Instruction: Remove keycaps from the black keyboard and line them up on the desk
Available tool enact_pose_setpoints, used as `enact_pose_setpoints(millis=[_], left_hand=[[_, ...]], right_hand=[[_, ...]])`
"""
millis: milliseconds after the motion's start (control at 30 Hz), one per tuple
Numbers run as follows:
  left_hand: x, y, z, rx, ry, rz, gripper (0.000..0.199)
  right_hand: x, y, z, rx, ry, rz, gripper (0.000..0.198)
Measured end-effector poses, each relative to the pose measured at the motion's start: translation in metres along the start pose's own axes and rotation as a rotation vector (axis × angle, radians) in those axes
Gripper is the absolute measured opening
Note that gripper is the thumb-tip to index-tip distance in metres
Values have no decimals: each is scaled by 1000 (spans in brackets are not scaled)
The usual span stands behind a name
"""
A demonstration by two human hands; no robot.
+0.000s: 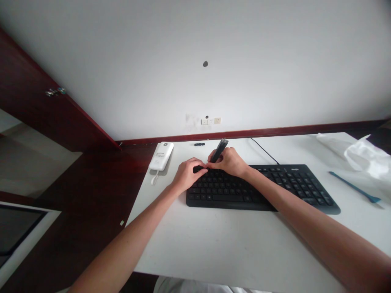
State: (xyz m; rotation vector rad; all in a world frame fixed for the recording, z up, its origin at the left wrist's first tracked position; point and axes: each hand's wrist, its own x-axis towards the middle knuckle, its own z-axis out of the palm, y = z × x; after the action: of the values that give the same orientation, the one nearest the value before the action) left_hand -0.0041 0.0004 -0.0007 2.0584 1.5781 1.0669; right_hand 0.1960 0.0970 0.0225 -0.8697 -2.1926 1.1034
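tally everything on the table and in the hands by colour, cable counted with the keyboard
Black: 3 (keyboard, stick-like tool in the right hand, small piece at the back)
White: 2 (power bank, crumpled bag)
Blue: 1 (slim tool)
Total: 6, leaving out anything hidden by the fingers

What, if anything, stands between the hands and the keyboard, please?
Nothing visible: the left hand and right hand are both at the left half of the keyboard, the right one holding a dark stick-like object.
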Motion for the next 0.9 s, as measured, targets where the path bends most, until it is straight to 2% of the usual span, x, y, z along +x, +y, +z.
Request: enact_pose_setpoints(millis=[133,333,500,567,700,800,900], left_hand=[[0,3,0,30,-5,22,6],[0,10,0,63,36,56,4],[-2,13,2,90,17,111,8],[-3,14,3,89,17,117,13],[-3,15,-1,74,139,84,23],[-3,17,-5,52,220,72,30],[-5,19,-6,32,226,102,22]], right_hand=[[2,2,-1,24,-24,25,26],[4,0,-12,88,-66,-18,30],[9,2,-20,400,-34,77,49],[10,2,-21,445,-10,93,54],[7,-4,-18,392,-9,54,58],[4,-12,-13,466,-46,51,55],[2,-17,-8,562,-85,58,52]])
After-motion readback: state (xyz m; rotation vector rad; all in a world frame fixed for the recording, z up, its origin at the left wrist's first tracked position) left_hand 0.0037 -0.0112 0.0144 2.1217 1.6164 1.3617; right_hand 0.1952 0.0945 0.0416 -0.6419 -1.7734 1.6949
